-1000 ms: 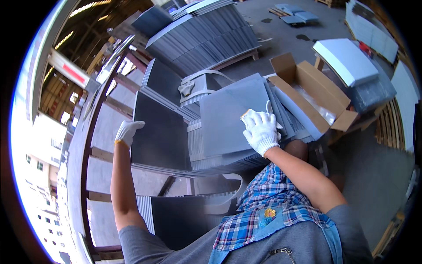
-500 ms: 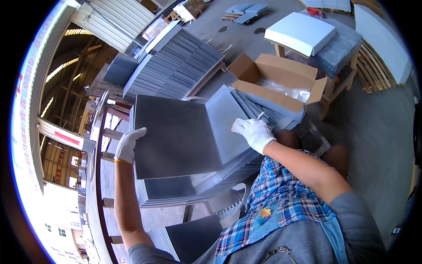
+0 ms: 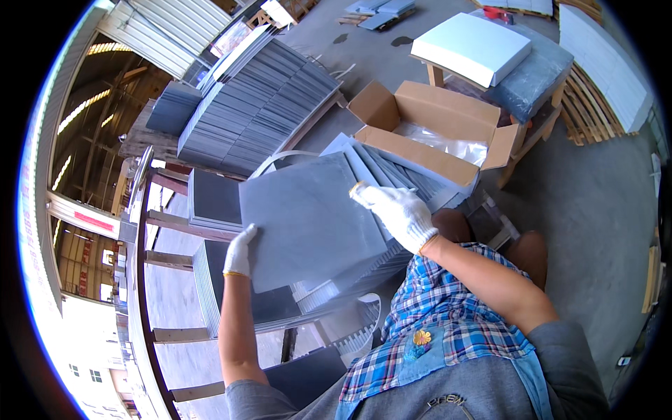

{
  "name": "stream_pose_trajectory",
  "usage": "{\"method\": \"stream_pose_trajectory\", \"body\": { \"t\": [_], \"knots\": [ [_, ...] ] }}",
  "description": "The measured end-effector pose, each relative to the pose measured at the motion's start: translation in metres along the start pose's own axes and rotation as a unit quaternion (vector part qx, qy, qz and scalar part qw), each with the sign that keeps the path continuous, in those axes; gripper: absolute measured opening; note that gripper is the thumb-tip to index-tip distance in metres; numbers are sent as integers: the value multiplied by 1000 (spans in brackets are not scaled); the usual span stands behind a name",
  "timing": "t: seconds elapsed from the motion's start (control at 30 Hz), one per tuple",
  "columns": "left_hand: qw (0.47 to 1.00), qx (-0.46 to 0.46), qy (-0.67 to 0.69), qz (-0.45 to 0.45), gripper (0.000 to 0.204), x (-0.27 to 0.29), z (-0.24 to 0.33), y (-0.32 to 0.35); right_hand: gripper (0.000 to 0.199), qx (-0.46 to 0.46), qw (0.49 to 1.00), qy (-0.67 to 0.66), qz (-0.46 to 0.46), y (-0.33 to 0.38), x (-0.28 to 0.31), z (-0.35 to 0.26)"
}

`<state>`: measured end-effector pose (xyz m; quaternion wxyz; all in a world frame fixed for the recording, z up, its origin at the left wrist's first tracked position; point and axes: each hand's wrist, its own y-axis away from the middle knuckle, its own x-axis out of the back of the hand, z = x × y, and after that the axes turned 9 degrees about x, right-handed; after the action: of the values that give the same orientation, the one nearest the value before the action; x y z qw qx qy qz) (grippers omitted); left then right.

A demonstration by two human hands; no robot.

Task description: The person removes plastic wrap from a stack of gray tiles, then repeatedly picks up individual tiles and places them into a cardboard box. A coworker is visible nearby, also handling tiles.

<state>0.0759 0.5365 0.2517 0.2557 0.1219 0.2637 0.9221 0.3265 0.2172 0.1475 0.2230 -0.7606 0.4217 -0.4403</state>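
Head view showed both gloved hands on one grey tile (image 3: 308, 220), held flat and slightly tilted above a stack (image 3: 392, 175) of like tiles that leaned fanned beside an open carton (image 3: 434, 133). The left hand (image 3: 240, 252) gripped the tile's left edge near its lower corner, fingers (image 3: 246, 236) curled together over the rim, thumb hidden beneath. The right hand (image 3: 397, 210) held the far right edge near the upper corner, fingers (image 3: 374, 196) pressed together along the rim. Under the tile lay more dark tiles on a rack (image 3: 157, 217), one (image 3: 213, 199) close behind the left edge. To carry this well, I judged the hands should stay on opposite edges so the weight was shared, with the tile kept level and its corners clear of the stack and the rack's rails, since a knocked corner would likely chip. The gloves probably helped the grip, yet a firm clasp seemed wise; a slow, even swing looked safer than a quick one.
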Motion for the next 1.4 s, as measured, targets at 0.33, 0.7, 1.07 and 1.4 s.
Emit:
{"method": "stream_pose_trajectory", "body": {
  "t": [0.33, 0.7, 1.07, 1.4],
  "knots": [
    [853, -18, -494, 167, 60, 28, -90, -49, 42, 193, 975, 29, -102, 13, -27, -46],
    [597, -493, -633, -16, 81, -180, -106, 65, 38, -62, 993, -101, 24, 12, -34, -13],
    [664, -474, -564, 129, 62, -219, -51, -84, 36, -37, 995, 88, -37, 18, -53, 42],
    [655, -522, -509, 199, 43, -237, -36, -138, 33, -31, 991, 112, -60, 18, -54, 42]
  ]
}}
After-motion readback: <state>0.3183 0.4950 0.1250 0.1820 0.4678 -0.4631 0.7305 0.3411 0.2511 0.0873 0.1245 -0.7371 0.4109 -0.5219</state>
